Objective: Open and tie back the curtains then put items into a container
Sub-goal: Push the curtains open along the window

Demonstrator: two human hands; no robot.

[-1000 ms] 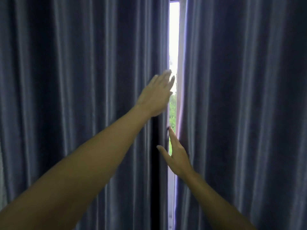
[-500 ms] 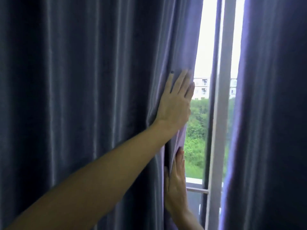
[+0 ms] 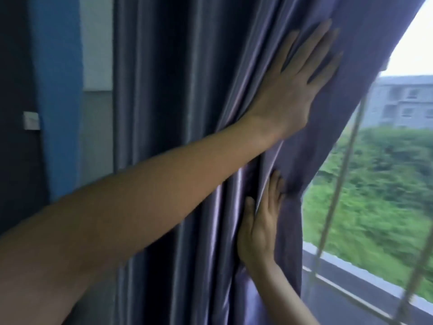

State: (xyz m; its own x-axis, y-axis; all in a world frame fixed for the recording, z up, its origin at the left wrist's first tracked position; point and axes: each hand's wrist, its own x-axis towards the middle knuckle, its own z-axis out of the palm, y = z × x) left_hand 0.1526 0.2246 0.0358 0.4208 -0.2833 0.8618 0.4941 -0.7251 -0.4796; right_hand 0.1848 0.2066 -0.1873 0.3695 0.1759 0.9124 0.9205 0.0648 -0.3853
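The purple-grey left curtain (image 3: 187, 113) is bunched into deep folds across the middle of the view. My left hand (image 3: 297, 83) lies flat on its upper part near the free edge, fingers straight and spread, pressing the cloth. Lower down, my right hand (image 3: 260, 228) presses against the folds with straight fingers. Its fingertips are partly tucked behind a fold. The right curtain and any container are out of view.
At the right is the uncovered window (image 3: 375, 184) with thin bars (image 3: 337, 184), trees and a grey building outside. A blue wall strip (image 3: 58, 90) with a white switch plate (image 3: 30, 120) stands left of the curtain.
Both hands have pushed the left curtain further left, gathering it into folds. The window gap has widened a lot, and the view has swung left past the right curtain.
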